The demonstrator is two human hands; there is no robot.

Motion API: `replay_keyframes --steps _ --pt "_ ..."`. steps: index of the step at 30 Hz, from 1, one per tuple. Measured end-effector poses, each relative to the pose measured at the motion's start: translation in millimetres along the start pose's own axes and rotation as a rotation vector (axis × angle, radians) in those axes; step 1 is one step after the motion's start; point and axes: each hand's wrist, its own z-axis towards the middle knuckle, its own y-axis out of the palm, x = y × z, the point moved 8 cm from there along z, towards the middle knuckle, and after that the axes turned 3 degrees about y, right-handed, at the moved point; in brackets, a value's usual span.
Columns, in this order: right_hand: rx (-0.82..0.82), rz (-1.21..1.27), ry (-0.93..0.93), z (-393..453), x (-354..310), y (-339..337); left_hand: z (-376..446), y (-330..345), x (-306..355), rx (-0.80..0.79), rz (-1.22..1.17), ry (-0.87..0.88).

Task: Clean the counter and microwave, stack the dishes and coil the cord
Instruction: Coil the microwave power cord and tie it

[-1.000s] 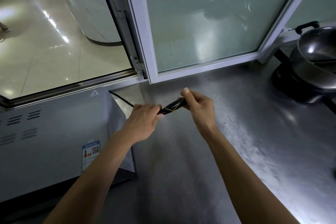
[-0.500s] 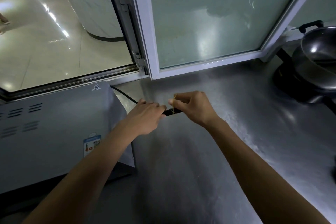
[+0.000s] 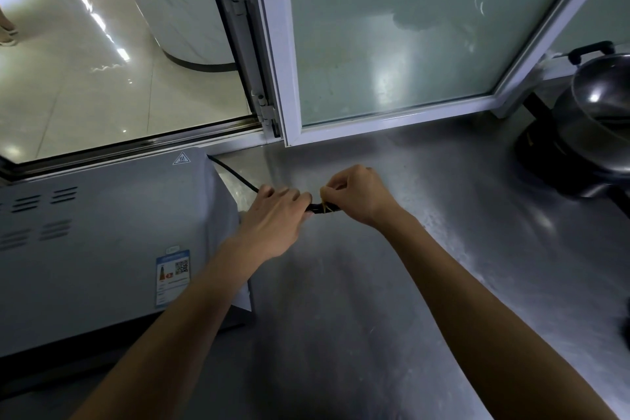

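A black power cord (image 3: 235, 175) runs from behind the grey microwave (image 3: 102, 242) across the steel counter (image 3: 426, 266). Its bundled end (image 3: 322, 208) sits between my two hands, low over the counter. My left hand (image 3: 272, 218) grips the bundle from the left. My right hand (image 3: 354, 194) pinches a thin yellow rubber band (image 3: 325, 205) wrapped round the bundle. Most of the bundle is hidden under my fingers.
A white-framed window sash (image 3: 409, 44) stands swung open over the back of the counter. A steel pot (image 3: 600, 112) with a black handle sits on a dark burner at the far right. The open window on the left shows a shiny tiled floor (image 3: 85, 61).
Both hands have come down closer to the counter with the bundle. My right hand has turned over, knuckles up, and works the yellow band at the bundle.
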Motion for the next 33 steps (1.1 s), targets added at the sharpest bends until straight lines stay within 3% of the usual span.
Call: replay_keyframes --steps 9,15,18,26,33 --pt "0.067 0.275 -0.002 -17 10 -5 -1 9 -6 -0.057 -0.040 -0.072" --pt "0.488 0.351 -0.052 -50 20 -21 4 13 -17 -0.070 -0.223 -0.240" --pt "0.599 0.342 -0.033 -63 22 -13 7 9 -23 -0.036 -0.348 -0.335" --pt "0.455 0.280 -0.120 -41 -7 21 8 7 -25 -0.033 -0.411 -0.377" --pt "0.555 0.232 -0.181 -33 -13 22 13 13 -28 -0.034 -0.370 -0.383"
